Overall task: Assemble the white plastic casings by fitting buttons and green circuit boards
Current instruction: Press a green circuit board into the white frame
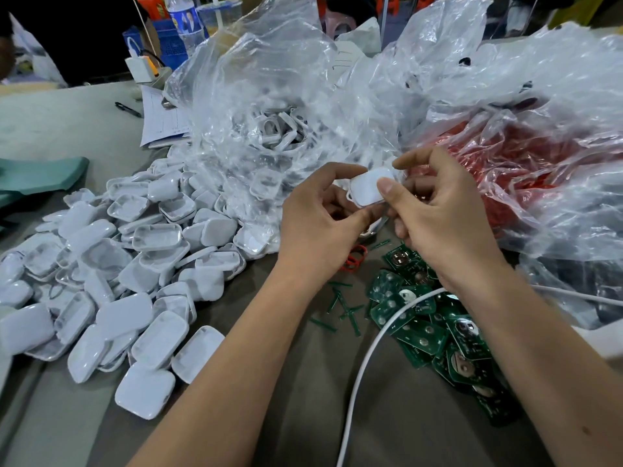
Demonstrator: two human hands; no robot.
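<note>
**Both hands on one white casing, held above the table**

Casing: white, rounded rectangle, smooth face toward the camera, a small tab at its lower left corner. Held in the air between the two hands, in front of the clear bags.

Left hand: fingers curled, thumb along the casing's upper left edge, other fingers beneath it. Gripping the casing.

Right hand: thumb tip pressed on the casing's right edge, index finger arched over the top right corner. Pinching the same casing. The remaining fingers are curled under; whether they hold anything else cannot be told.

Casing pile: a loose heap of white shells on the table to the left, some face up, some hollow side up, spilling from a clear bag that holds more.

Boards: green circuit boards heaped below the right wrist, with round metal contacts showing. Thin green strips lie scattered just left of them.

Red rings lie on the table below the left hand. A bag with red contents sits behind the right hand.

White cable curves across the boards and passes under the right forearm.

Far left: pen, papers, a water bottle.
</note>
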